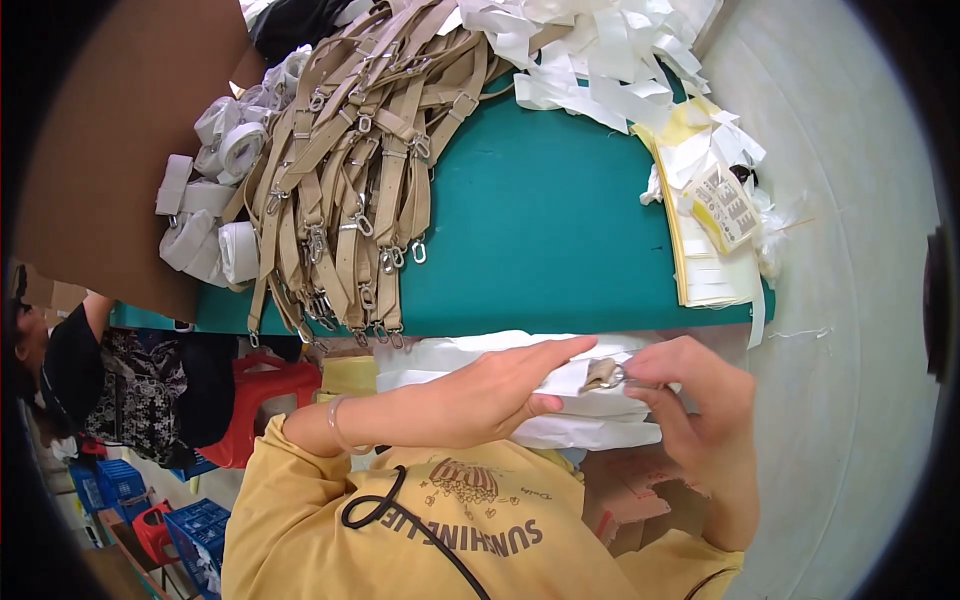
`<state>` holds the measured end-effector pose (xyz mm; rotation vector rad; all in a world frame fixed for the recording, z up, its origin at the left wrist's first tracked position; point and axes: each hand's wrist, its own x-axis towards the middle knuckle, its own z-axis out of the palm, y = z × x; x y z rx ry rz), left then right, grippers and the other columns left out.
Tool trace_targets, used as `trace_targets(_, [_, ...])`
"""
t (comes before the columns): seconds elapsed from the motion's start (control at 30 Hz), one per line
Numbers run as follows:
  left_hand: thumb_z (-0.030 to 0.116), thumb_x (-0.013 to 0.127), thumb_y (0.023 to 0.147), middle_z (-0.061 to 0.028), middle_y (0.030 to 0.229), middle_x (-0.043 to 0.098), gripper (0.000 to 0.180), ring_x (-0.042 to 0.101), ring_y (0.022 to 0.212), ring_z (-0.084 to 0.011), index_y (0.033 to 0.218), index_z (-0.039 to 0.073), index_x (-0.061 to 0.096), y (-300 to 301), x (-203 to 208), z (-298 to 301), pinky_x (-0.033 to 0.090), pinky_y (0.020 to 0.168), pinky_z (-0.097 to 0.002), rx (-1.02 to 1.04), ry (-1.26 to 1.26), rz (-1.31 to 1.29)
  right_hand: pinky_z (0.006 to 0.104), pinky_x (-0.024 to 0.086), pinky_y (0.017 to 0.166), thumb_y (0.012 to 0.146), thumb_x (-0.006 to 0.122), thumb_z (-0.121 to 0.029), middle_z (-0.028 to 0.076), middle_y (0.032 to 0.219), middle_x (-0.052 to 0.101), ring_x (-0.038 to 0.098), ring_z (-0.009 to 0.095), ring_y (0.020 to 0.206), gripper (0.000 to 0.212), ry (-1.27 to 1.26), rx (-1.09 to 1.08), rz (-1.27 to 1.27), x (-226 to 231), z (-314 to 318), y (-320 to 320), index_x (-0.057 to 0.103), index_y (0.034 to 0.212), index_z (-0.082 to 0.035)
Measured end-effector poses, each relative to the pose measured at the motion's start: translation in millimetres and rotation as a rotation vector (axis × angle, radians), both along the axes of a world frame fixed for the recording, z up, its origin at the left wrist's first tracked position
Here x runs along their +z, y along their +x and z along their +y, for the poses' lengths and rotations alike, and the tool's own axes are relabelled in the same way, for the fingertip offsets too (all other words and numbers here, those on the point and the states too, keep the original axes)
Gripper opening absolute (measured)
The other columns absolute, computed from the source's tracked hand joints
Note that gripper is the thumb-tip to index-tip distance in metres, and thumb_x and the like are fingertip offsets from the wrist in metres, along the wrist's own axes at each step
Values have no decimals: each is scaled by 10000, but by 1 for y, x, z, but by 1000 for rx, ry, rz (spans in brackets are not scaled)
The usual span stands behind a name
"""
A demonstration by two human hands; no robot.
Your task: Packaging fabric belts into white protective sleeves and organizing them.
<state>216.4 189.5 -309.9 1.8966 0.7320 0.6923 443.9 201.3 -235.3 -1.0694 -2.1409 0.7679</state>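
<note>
My right hand (700, 390) pinches the metal clasp (617, 375) at the end of a rolled beige strap (600, 374). White paper (568, 379) is wrapped round this strap. My left hand (505, 385) holds the wrapped roll between its straight fingers and its thumb. Both hands are just in front of the table edge, above white sheeting (590, 430) across my lap. On the table, left of centre, lies a thick pile of beige straps (350, 190) with metal clasps hanging toward me. Several white-wrapped rolls (205, 215) are heaped left of the pile.
The table has a green top (540, 220). White paper strips (590, 70) are heaped at its back. A yellow-edged paper stack (715, 270) carries a yellow and white packet (722, 208) at the right. A brown cardboard panel (110, 130) stands left. A person (130, 380) sits near a red stool (265, 400).
</note>
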Motion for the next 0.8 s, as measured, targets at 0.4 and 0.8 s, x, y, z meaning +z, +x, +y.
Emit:
trace_targets(0.4, [199, 605, 883, -201, 1080, 598, 465, 570, 989, -385, 1268, -2, 438, 37, -14, 44, 454, 873, -446, 94, 221, 108, 228, 429, 651, 823, 604, 50, 63, 901, 632, 541, 114, 729, 155, -132, -393, 180, -63, -11, 77, 607, 970, 3])
trace_targets(0.8, [77, 661, 693, -81, 1129, 490, 434, 440, 1130, -281, 1100, 183, 554, -198, -43, 242, 387, 905, -404, 577, 948, 1392, 446, 382, 936, 662, 750, -65, 138, 1133, 555, 479, 341, 1098, 608, -210, -67, -800, -64, 52, 56, 532, 1230, -67])
